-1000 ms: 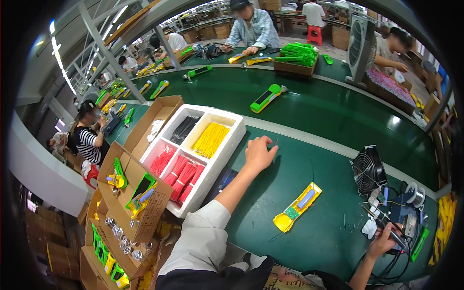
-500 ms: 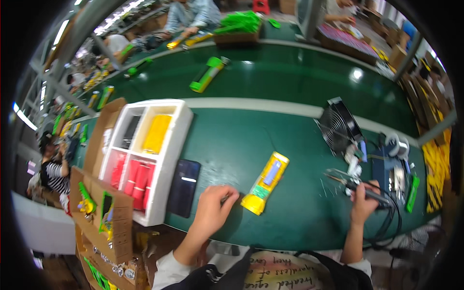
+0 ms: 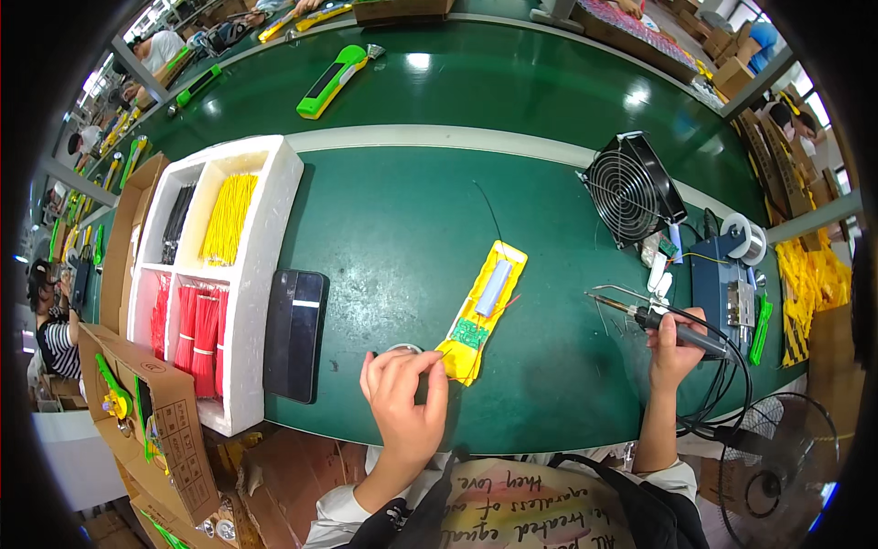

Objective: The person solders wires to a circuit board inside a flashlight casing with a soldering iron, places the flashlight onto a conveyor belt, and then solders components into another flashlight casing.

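Note:
My right hand (image 3: 674, 355) grips a soldering iron (image 3: 700, 339) by its dark handle, its metal tip pointing left above the table. My left hand (image 3: 402, 398) is closed in a pinch, its fingertips at the near end of a yellow flashlight housing half (image 3: 457, 364). Whatever sits between those fingertips is too small to make out. Inside the housing lie a blue cylindrical battery cell (image 3: 494, 286) and a small green circuit board (image 3: 470, 333). A thin dark wire runs out beyond its far end, and red wire shows at its right side.
A white foam box (image 3: 287, 183) of black, yellow and red wires stands left, beside a dark phone (image 3: 295, 334). At right are a black fan (image 3: 631, 189), a blue soldering station (image 3: 713, 284) and a solder spool (image 3: 745, 240). A green-yellow flashlight (image 3: 334, 80) lies on the far belt.
My left hand has come up to the near end of the yellow housing. My right hand still holds the soldering iron. The view has shifted, and the far flashlight sits further left.

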A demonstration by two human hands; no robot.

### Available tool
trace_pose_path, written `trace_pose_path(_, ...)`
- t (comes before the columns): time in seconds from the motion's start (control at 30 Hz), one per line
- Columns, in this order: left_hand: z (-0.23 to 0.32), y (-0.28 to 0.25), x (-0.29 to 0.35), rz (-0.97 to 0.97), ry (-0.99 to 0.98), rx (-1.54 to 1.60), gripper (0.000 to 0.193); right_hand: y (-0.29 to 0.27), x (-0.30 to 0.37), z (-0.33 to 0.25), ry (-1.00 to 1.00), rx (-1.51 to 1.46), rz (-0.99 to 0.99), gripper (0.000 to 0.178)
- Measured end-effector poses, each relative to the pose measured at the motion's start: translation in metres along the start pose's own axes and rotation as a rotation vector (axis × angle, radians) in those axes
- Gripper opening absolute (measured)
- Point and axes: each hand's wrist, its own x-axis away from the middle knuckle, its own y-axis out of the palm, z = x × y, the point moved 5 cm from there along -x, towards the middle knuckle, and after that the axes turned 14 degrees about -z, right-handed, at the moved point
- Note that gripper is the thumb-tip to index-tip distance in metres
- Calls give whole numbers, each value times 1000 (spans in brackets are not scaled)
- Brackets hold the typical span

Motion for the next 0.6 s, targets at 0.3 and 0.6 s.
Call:
trace_pose_path(0.3, -8, 5, -5, 14, -57, 16, 11, 14, 6, -31, -111, -72, 18, 22)
trace_pose_path(0.6, -12, 11, -12, -15, -99, 25, 14, 86, 19, -51, -16, -154, -210, 32)
